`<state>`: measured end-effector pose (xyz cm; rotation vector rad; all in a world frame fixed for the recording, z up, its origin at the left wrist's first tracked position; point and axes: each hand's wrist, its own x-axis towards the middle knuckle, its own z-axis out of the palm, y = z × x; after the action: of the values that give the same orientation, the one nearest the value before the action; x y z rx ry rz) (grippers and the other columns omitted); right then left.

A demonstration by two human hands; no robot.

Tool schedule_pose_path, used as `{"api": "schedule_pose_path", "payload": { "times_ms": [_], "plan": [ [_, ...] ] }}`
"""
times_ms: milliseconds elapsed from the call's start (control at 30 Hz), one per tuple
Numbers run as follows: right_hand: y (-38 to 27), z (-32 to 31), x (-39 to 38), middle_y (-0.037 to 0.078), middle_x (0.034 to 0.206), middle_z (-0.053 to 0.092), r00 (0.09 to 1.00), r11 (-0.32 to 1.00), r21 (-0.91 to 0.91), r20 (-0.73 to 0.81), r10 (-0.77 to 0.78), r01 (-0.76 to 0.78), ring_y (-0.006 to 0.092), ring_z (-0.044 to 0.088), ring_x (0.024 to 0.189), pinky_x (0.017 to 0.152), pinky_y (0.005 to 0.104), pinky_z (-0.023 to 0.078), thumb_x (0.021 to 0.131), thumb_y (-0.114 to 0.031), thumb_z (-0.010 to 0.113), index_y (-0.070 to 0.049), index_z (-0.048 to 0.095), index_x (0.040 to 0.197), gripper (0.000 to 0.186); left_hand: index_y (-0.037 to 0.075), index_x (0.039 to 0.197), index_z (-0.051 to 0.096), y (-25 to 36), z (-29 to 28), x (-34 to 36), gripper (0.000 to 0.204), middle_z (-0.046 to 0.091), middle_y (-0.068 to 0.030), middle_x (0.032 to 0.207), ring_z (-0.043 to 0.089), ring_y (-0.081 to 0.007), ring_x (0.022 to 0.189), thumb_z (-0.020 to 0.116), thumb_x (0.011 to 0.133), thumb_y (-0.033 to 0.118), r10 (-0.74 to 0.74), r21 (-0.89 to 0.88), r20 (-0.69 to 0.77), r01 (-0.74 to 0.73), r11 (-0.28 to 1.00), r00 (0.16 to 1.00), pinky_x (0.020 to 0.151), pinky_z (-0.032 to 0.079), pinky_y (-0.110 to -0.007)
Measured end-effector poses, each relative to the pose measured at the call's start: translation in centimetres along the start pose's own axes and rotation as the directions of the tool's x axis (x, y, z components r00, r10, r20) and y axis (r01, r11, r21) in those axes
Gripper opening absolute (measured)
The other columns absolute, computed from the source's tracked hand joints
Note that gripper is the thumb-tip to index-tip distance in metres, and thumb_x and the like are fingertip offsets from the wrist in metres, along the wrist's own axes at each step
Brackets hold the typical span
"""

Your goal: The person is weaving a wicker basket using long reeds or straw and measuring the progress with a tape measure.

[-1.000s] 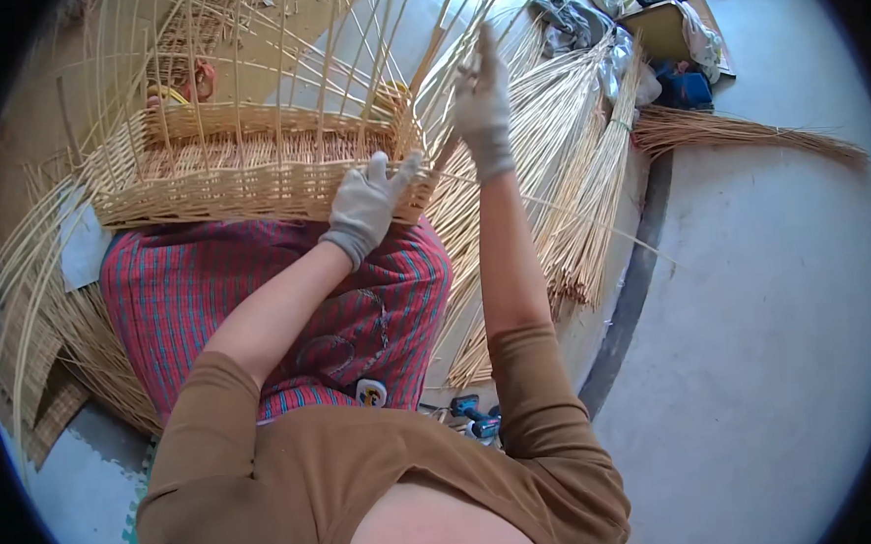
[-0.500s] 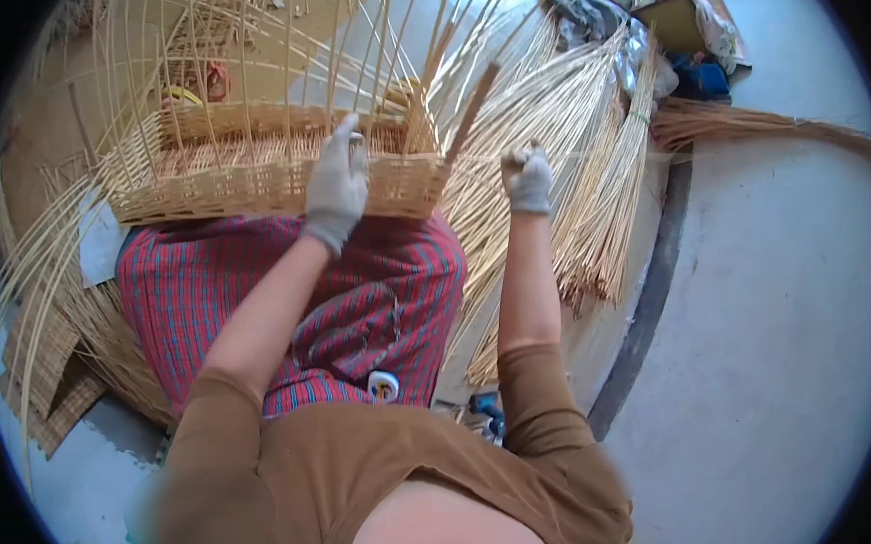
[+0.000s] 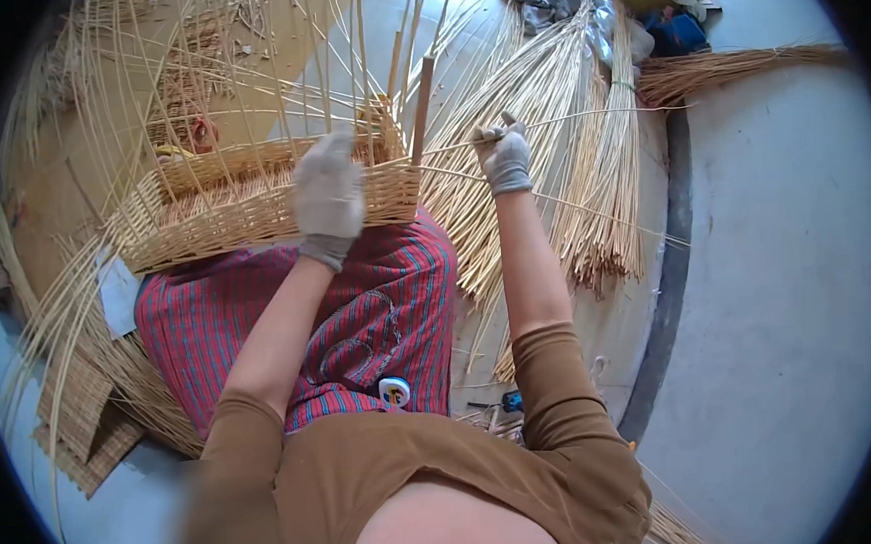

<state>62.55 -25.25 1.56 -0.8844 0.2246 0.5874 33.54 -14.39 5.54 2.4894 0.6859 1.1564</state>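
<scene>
1. Wicker basket point(image 3: 231, 224): lies across the lap, on red plaid cloth point(image 3: 216, 313). Judged light for its bulk, springy, not slippery under gloves; best held by the woven front wall, near a corner.
2. Upright stakes point(image 3: 364, 69): long, thin, rising from the walls. Likely flexible, may crack if bent sharply; poor handles.
3. Wooden slat point(image 3: 422, 110): stands at the basket's right corner; looks stiff.
4. Left hand point(image 3: 329, 194): gloved, at the front wall. Blurred; cannot tell whether its fingers grip.
5. Right hand point(image 3: 504, 158): gloved, beyond the right end, fingers curled around a wicker strand point(image 3: 595, 115).
6. Wicker strand: extends from near the corner through that fist. Probably whippy; pinch close to the weave.
</scene>
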Motion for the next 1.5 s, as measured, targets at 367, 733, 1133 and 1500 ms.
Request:
{"api": "schedule_pose_path", "payload": {
  "times_ms": [367, 733, 1133, 1500],
  "plan": [
    [1.3, 4.4, -14.6, 0.002, 0.07, 0.057, 0.694, 0.667, -0.279, 0.511, -0.506, 0.691, 0.0096, 0.049, 0.051, 0.057, 0.0337, 0.052, 0.107, -0.024, 0.036, -0.003, 0.051, 0.12, 0.03, 0.017, 0.154, 0.022, 1.9, 5.3, 0.5, 0.086, 0.064, -0.0128, 0.101, 0.061, -0.034, 0.095, 0.069, 0.082, 0.021, -0.091, -0.009, 0.416, 0.104, 0.995, 0.905, 0.088, 0.045, -0.043],
    [2.4, 5.2, -9.8, 0.009, 0.09, 0.067, 0.853, 0.221, -0.862, 0.494, 0.168, 0.456, 0.0161, 0.063, 0.084, 0.078, 0.0313, 0.052, 0.085, -0.032, 0.074, 0.0, 0.06, 0.12, 0.049, 0.009, 0.132, 0.052, -0.2, 2.5, -2.6, 0.044, 0.064, -0.0127, 0.117, 0.064, -0.0192, 0.106, 0.057, 0.098, 0.036, -0.564, -0.913, 0.336, 0.407, 0.0, 0.754, 0.09, 0.054, -0.034],
    [8.8, 5.9, -11.7, 0.015, 0.087, 0.06, 0.782, -0.327, -0.854, 0.508, -0.362, 0.404, 0.0354, 0.062, 0.081, 0.074, 0.0467, 0.05, 0.079, -0.031, 0.074, -0.008, 0.061, 0.088, 0.028, 0.003, 0.12, 0.057, 1.3, 7.2, 15.8, 0.06, 0.068, -0.0161, 0.11, 0.067, -0.0305, 0.097, 0.063, 0.089, 0.053, -0.464, -0.537, 0.459, 0.653, 0.534, 0.757, 0.081, 0.053, -0.04],
    [9.4, 0.5, -3.4, 0.016, 0.076, 0.065, 0.653, -0.548, -0.711, 0.673, -0.346, 0.442, 0.0339, 0.063, 0.069, 0.06, 0.0473, 0.048, 0.085, -0.042, 0.063, -0.012, 0.068, 0.082, 0.031, 0.001, 0.119, 0.063, -4.4, -5.2, -3.3, 0.024, 0.068, -0.0078, 0.11, 0.063, -0.0126, 0.102, 0.059, 0.096, 0.003, -0.202, -0.676, 0.544, 0.569, 0.469, 0.814, 0.091, 0.05, -0.026]
  ]
}}
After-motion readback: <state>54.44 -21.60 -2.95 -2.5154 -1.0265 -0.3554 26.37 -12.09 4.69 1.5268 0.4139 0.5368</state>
